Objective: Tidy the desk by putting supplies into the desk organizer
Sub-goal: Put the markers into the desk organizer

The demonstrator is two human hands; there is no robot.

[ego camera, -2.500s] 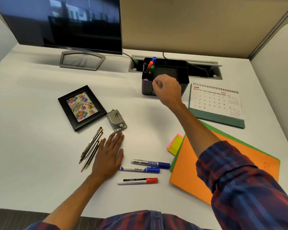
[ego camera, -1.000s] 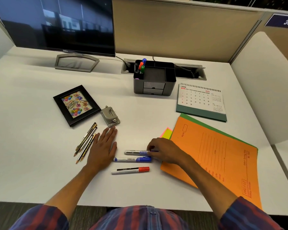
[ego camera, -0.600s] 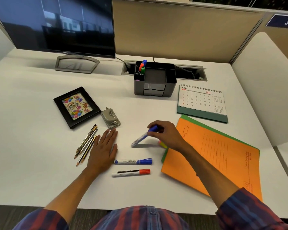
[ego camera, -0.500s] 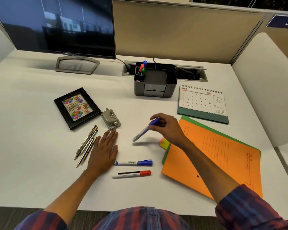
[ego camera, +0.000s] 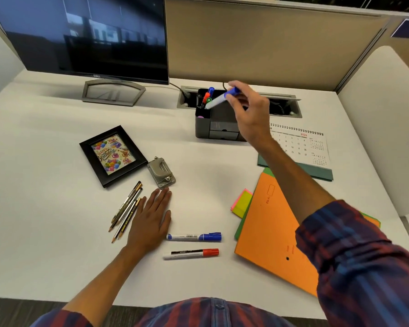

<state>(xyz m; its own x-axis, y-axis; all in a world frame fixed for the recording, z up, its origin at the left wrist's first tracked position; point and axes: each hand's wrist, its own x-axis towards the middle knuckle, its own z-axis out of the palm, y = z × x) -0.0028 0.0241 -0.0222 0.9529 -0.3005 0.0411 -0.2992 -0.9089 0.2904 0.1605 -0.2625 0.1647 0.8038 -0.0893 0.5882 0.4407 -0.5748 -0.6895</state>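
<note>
Now: right hand (ego camera: pixel 250 114) pinching blue marker (ego camera: pixel 221 99) over organizer (ego camera: pixel 219 128) rim, tip tilted down-left; left hand (ego camera: pixel 151 220) flat, fingers straight, on tabletop (ego camera: pixel 45 208) beside pencils (ego camera: pixel 126 210).

head cam | worn high, looks forward and down | near desk (ego camera: pixel 57 232) | both forearms in frame

Right hand (ego camera: pixel 250 114) pinches blue marker (ego camera: pixel 219 100) above desk organizer (ego camera: pixel 219 128).
</note>
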